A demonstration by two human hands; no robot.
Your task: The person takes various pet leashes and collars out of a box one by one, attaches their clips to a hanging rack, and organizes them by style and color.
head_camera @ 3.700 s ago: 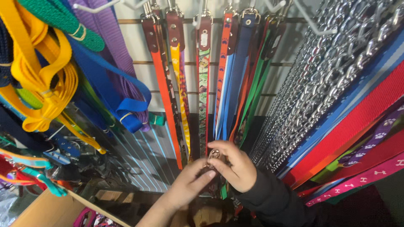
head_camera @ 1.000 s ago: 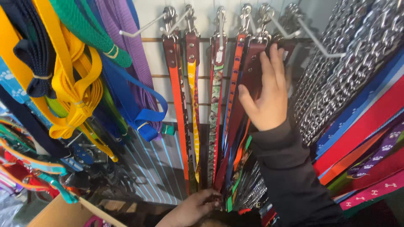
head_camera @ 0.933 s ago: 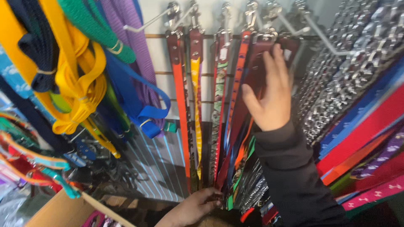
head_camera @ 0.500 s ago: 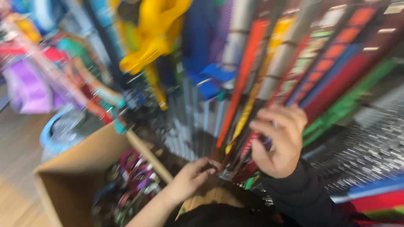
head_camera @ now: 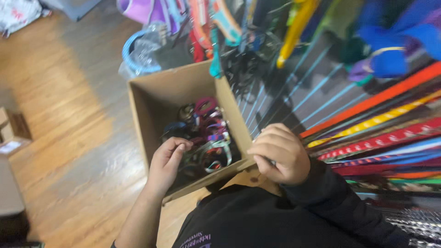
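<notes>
Both hands have come down from the hanging straps to one open cardboard box point(head_camera: 147, 110) on the wooden floor point(head_camera: 64, 138). The left hand point(head_camera: 167, 160) reaches inside with fingers curled, touching the tangled collars point(head_camera: 206, 133), too many to count. The right hand point(head_camera: 278, 154) sits loosely fisted at the box's near corner; whether it pinches anything cannot be told.

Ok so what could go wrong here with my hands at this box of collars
The collars in the cardboard box lie in a tangled heap, so the left hand reaching in may drag out several at once. The right hand is curled at the box's near corner flap, which could buckle if leaned on. The hanging straps lie close beside that hand and might snag it.
</notes>
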